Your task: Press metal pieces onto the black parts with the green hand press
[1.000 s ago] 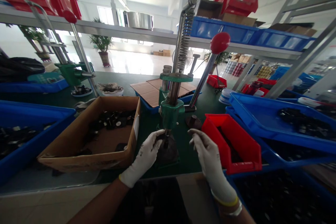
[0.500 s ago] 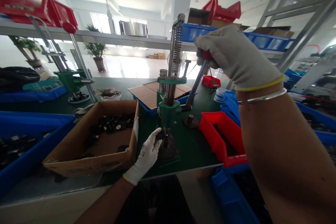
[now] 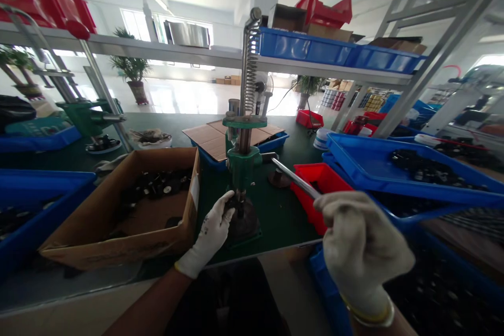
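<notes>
A green hand press (image 3: 243, 163) with a tall return spring stands on the table before me. My right hand (image 3: 360, 244), in a pale glove, is wrapped round the end of its metal lever (image 3: 295, 176), which slopes down to the right. My left hand (image 3: 212, 228), gloved too, is at the press's base, with thumb and fingers closed around a small black part (image 3: 236, 203) under the ram. The fingers partly hide that part, so its kind does not show. Left of this hand stands a cardboard box (image 3: 118, 247) with black parts inside.
A red bin (image 3: 311, 210) sits right of the press, beside stacked blue trays (image 3: 354, 178). At the left are a blue bin (image 3: 51, 176) and another green press (image 3: 81, 115). Flat cardboard (image 3: 205, 139) lies behind the press. A shelf (image 3: 189, 52) crosses above.
My right hand has pulled the lever down and toward me, from high up to low at the right. The left hand remains at the base. The camera view has shifted somewhat.
</notes>
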`<state>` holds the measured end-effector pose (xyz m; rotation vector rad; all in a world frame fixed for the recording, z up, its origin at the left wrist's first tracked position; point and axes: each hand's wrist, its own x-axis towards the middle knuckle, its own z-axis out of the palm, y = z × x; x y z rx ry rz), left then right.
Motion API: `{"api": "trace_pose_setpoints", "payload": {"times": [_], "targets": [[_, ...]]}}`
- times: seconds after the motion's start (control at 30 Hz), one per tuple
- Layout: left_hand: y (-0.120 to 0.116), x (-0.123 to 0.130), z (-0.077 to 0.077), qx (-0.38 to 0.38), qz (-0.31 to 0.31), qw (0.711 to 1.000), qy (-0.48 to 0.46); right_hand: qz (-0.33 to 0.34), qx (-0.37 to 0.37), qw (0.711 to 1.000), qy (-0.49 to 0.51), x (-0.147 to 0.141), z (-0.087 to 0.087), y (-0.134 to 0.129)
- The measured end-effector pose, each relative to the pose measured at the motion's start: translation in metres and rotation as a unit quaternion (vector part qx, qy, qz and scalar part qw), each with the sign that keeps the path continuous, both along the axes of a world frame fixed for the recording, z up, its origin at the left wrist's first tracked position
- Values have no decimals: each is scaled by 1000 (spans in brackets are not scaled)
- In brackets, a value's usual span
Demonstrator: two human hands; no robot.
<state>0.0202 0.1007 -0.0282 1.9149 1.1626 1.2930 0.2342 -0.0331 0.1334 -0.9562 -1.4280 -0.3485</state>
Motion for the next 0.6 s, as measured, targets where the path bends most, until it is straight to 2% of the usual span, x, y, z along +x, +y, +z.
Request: {"api": "trace_pose_setpoints", "payload": {"times": [0.1, 0.17, 0.23, 0.37, 0.43, 0.53, 0.6], "targets": [[-2, 0, -2, -11, 2, 1000, -2, 46, -27, 999, -10, -2, -57, -9], [-3, 1, -2, -15, 4, 1000, 1, 69, -70, 995, -17, -4, -80, -12], [-4, 1, -3, -19, 7, 1000, 2, 96, -107, 989, -23, -5, -87, -12], [-3, 1, -6, -26, 8, 1000, -5, 116, -145, 982, -37, -4, -77, -10], [-3, 1, -8, -23, 9, 1000, 2, 96, -112, 988, -35, -4, -78, -7], [-3, 0, -10, -19, 19, 1000, 7, 70, -51, 995, -47, -6, -91, 0], [-3, -1, -11, -21, 15, 1000, -1, 74, -53, 995, -48, -7, -100, 2]]}}
